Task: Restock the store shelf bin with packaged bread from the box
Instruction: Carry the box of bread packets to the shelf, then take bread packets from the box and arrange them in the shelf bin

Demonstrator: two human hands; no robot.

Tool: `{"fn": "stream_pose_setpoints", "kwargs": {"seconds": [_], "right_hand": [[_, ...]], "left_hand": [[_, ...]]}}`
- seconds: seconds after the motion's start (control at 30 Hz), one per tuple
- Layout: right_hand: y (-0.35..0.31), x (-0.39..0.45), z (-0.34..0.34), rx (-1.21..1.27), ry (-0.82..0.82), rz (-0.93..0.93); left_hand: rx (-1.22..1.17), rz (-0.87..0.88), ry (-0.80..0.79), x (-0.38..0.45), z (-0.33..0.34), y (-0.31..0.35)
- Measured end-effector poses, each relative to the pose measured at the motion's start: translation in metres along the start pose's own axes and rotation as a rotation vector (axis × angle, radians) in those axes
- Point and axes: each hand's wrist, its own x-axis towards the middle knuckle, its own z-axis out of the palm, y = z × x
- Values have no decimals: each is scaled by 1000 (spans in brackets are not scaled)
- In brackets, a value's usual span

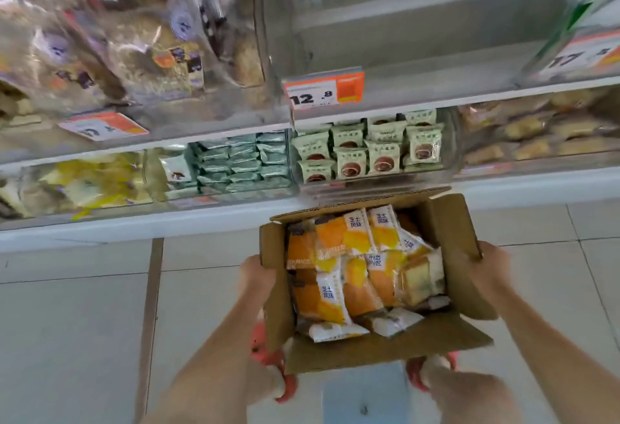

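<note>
Cardboard box point(446, 222) sits between our two hands above the tiled floor point(84, 323), its flaps open, just in front of the lower shelf edge. Our left hand point(256, 277) grips the box's left wall, fingers curled around its flap; our right hand point(491, 264) grips the right flap the same way, though its fingertips are hidden behind the cardboard. Inside, orange-and-yellow packaged bread point(355, 272) lies piled loosely. Straight ahead, the clear shelf bin point(402, 37) above the 12.8 price tag point(323, 91) holds no packs that we can see.
</note>
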Motion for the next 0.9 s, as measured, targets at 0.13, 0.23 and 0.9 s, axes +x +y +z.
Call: {"fn": "stream_pose_setpoints", "kwargs": {"seconds": [0.13, 0.23, 0.9], "right_hand": [[20, 30, 44, -28, -4, 38], [42, 53, 75, -74, -9, 50], [67, 99, 227, -195, 332, -116]], "left_hand": [[19, 9, -12, 46, 40, -15], [27, 33, -7, 78, 70, -22], [330, 462, 160, 223, 156, -52]]}}
